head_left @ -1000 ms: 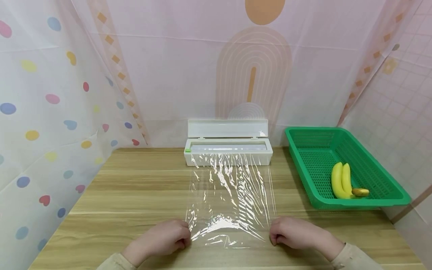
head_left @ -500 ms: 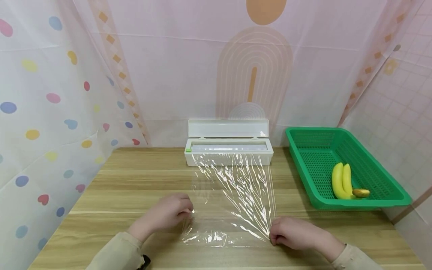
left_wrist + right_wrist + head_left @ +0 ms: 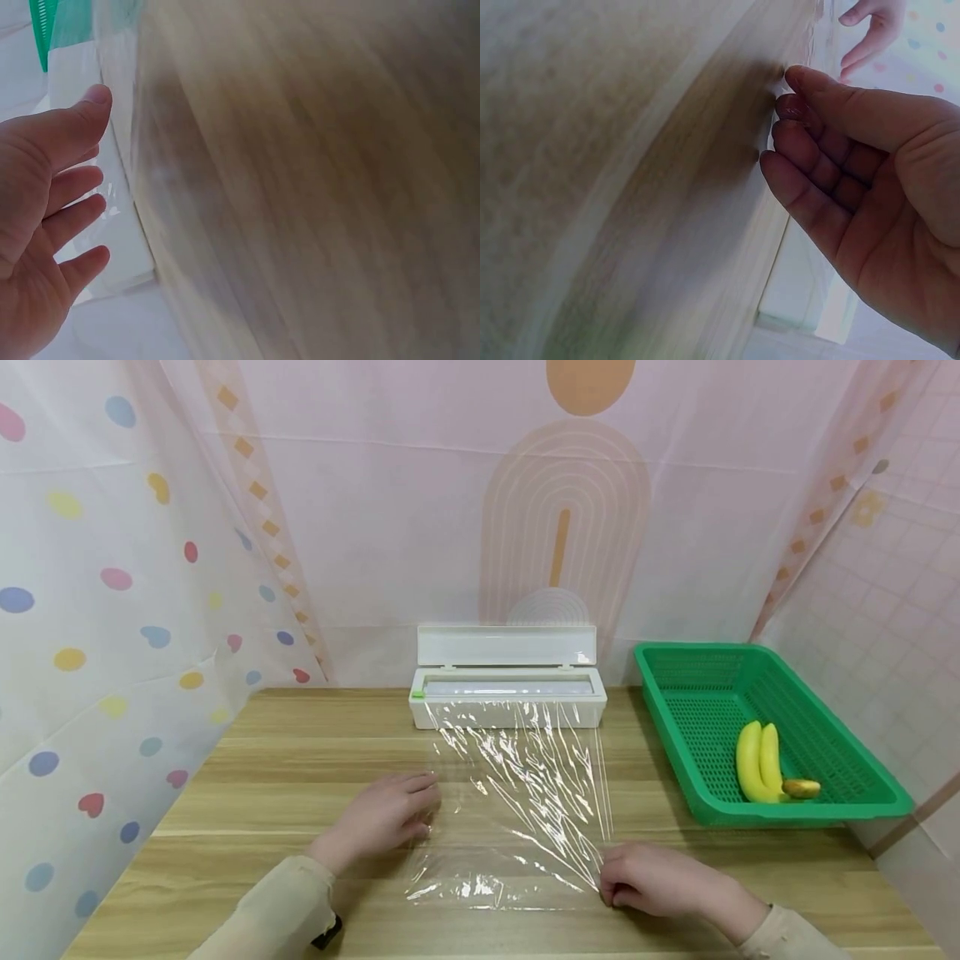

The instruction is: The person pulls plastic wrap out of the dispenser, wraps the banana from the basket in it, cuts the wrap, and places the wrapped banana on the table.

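Observation:
A sheet of clear plastic wrap (image 3: pixel 532 810) stretches over the table from a white wrap dispenser (image 3: pixel 517 672) towards me. The dispenser's lid (image 3: pixel 506 647) stands raised at the back, and a small green piece (image 3: pixel 417 694) sits at its left end. My right hand (image 3: pixel 660 881) pinches the wrap's near right corner, and creases fan out from there. At the wrap's left edge, my left hand (image 3: pixel 386 814) hovers with fingers loosely spread. The left wrist view shows the same hand (image 3: pixel 52 187) with thumb and fingers apart and nothing between them.
To the right stands a green plastic basket (image 3: pixel 667 752) with yellow bananas (image 3: pixel 750 764) inside. Patterned cloth (image 3: pixel 360 543) hangs behind and on both sides of the wooden table (image 3: pixel 300 777). A dark band (image 3: pixel 327 933) shows by my left sleeve.
My left hand has let go of the wrap's near left corner and moved forward along its left edge, its fingers opening. My right hand stays at its corner.

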`<action>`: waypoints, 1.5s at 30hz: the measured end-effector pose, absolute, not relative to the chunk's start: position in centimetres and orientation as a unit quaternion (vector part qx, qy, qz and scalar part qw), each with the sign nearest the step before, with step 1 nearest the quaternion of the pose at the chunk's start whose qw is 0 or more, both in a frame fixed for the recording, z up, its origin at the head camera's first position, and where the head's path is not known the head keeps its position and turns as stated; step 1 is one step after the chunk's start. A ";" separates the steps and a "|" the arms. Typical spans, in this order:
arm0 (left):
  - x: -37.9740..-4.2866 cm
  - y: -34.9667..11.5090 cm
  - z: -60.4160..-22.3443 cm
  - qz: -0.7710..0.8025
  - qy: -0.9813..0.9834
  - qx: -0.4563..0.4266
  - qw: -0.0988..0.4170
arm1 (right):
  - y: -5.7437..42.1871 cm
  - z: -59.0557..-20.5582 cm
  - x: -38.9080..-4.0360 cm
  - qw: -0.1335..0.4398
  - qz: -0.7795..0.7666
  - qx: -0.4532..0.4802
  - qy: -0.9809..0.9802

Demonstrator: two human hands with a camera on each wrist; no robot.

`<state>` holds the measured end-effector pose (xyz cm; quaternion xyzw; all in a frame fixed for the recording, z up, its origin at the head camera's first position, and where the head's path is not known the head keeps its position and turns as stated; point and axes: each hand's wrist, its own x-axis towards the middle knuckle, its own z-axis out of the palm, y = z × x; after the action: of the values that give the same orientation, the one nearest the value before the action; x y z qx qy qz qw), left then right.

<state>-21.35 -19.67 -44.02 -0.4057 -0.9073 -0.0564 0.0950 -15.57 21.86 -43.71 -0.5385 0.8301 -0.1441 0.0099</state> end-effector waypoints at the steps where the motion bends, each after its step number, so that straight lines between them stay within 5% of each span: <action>1: -21.4 -19.7 -44.1 -0.056 -0.908 -0.405 0.092 | 21.9 -43.7 -15.6 0.010 -0.143 -0.538 0.831; 28: -21.5 -19.8 -44.4 -0.045 -0.918 -0.393 0.038 | 23.5 -42.4 -15.4 -0.011 -0.164 -0.500 0.850; 45: -21.9 -20.0 -44.5 -0.063 -0.912 -0.403 0.040 | 24.9 -39.8 -16.0 -0.127 -0.124 -0.418 0.891</action>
<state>-21.91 -20.02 -44.51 -0.4033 -0.9121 -0.0626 0.0396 -16.00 24.91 -39.80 -0.4181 0.8910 -0.1236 -0.1266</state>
